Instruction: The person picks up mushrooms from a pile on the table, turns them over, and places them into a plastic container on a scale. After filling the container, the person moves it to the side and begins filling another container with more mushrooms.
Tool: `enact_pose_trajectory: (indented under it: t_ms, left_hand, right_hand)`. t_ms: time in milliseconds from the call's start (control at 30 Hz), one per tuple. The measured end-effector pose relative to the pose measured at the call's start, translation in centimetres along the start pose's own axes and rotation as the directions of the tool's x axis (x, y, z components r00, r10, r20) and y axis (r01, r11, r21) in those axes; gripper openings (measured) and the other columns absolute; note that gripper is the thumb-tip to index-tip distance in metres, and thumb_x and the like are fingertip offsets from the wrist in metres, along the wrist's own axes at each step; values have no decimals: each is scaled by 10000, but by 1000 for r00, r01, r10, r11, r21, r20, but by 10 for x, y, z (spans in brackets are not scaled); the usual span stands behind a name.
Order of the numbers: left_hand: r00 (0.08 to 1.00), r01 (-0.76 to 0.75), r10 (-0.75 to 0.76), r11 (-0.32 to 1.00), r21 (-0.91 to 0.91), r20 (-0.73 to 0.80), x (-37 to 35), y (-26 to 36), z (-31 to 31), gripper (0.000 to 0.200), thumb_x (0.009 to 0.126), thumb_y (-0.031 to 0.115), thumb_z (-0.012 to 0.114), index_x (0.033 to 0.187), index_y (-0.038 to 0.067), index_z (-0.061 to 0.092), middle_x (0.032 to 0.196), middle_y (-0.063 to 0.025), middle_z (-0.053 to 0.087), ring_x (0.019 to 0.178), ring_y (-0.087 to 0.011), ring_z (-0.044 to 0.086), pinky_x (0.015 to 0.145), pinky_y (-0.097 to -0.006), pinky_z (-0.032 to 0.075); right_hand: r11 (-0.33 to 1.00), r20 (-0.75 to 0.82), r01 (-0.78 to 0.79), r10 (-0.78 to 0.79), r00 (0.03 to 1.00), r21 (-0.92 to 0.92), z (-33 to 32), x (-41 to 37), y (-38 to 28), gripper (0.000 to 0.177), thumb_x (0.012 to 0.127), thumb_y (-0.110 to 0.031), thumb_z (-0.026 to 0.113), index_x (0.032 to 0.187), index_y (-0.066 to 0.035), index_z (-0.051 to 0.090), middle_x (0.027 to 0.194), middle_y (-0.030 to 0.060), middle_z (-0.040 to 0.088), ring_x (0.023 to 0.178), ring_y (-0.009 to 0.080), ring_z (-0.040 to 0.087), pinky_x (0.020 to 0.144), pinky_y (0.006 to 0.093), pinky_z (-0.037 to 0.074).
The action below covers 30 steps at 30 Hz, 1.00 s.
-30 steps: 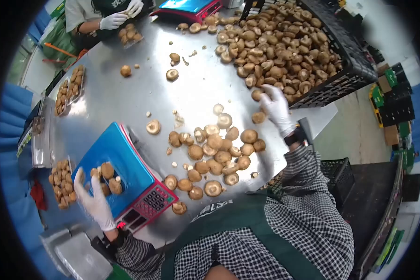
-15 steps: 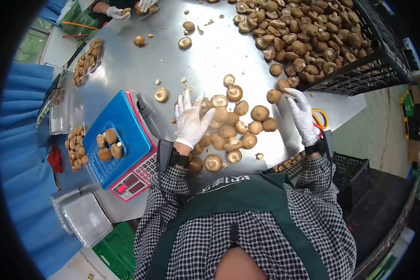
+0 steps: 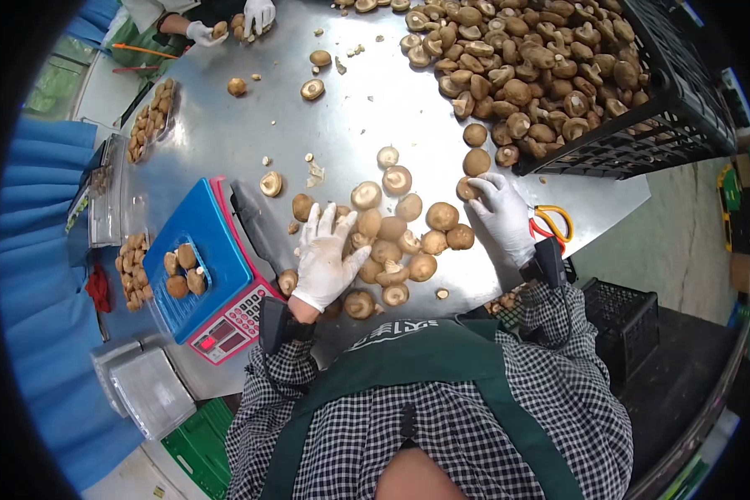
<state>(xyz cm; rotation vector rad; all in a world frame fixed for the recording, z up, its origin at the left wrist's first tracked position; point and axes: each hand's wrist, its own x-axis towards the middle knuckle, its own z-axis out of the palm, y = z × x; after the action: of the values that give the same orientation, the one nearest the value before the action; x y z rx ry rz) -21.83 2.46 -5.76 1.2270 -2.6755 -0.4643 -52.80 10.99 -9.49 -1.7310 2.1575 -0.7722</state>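
My left hand, in a white glove, lies flat with fingers spread on the left side of a small heap of brown mushrooms on the steel table. My right hand, also gloved, rests at the heap's right edge, its fingers curled around one mushroom. A blue scale to the left carries a clear tray with several mushrooms.
A black crate spills a large pile of mushrooms at the back right. Filled trays and empty clear trays line the left edge. Orange-handled scissors lie beside my right wrist. Another person's gloved hands work at the far side.
My left hand left the scale tray, crossed to the heap and now lies lower on its left side. My right hand drew back from the crate pile to the heap's edge.
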Motion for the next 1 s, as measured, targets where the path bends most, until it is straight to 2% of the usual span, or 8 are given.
enact_pose_trajectory:
  t_ms: [300, 567, 633, 667, 733, 800, 867, 1000]
  left_hand:
    - [980, -194, 200, 936, -295, -11, 71, 69, 8, 389, 782, 197, 706, 1133, 53, 621, 1145, -140, 614, 1069, -313, 576, 937, -409, 448]
    - [923, -196, 220, 975, -107, 316, 96, 83, 39, 469, 779, 291, 712, 1179, 64, 616, 1109, -140, 628, 1095, -266, 574, 969, -397, 422]
    - [944, 231, 3, 712, -663, 331, 94, 72, 30, 494, 839, 293, 682, 1253, 47, 570, 1151, -129, 622, 1104, -205, 571, 966, -349, 437]
    - [916, 375, 22, 309, -874, 401, 91, 68, 23, 528, 900, 288, 615, 1340, 26, 485, 1199, -124, 601, 1099, -164, 556, 959, -300, 440]
    - [936, 308, 90, 256, -917, 339, 92, 55, 8, 558, 941, 318, 504, 1384, -8, 410, 1253, -162, 566, 1100, -194, 555, 965, -315, 436]
    - [955, 201, 150, 300, -932, 255, 88, 44, 5, 573, 949, 337, 474, 1388, -23, 396, 1275, -186, 552, 1104, -200, 554, 960, -319, 439]
    - [916, 399, 182, -359, -843, 357, 85, 43, 5, 583, 955, 336, 432, 1385, -54, 380, 1316, -230, 517, 1114, -218, 555, 941, -328, 446]
    - [914, 405, 186, -447, -797, 360, 79, 47, -6, 566, 958, 289, 405, 1395, -67, 360, 1330, -234, 506, 1130, -243, 561, 915, -345, 465]
  right_hand:
    - [893, -127, -168, 241, 962, 418, -14, 3, 5, 329, 852, -93, 639, 1176, -62, 596, 1160, 116, 600, 924, 241, 649, 806, 312, 526]
    - [978, -54, -210, 209, 976, -13, 0, 40, 12, 522, 816, -287, 688, 1251, -42, 536, 1191, 146, 607, 1015, 323, 622, 866, 369, 502]
    - [957, -109, -201, 227, 968, 209, -1, 39, 8, 451, 847, -232, 682, 1219, -13, 551, 1069, 142, 660, 964, 275, 650, 828, 348, 513]
    - [791, 9, -297, 346, 938, 535, -6, 37, 3, 419, 871, -195, 658, 1221, 4, 542, 1051, 135, 661, 949, 241, 649, 815, 331, 513]
    - [76, 281, -329, 363, 888, 941, -17, 36, -15, 365, 913, -95, 595, 1241, 43, 514, 1044, 110, 641, 946, 165, 621, 830, 289, 496]
    - [-17, 333, -343, 287, 898, 939, -27, 32, -18, 380, 925, -121, 560, 1268, 33, 506, 1086, 94, 616, 910, 136, 586, 848, 253, 466]
    - [-121, 343, -324, 197, 918, 938, -24, 30, -14, 398, 936, -181, 541, 1274, 26, 509, 1093, 85, 609, 869, 118, 565, 818, 235, 454]
    - [-207, 374, -346, 117, 920, 915, -22, 27, -18, 455, 934, -280, 560, 1263, 32, 512, 1076, 110, 626, 849, 129, 588, 735, 264, 475]
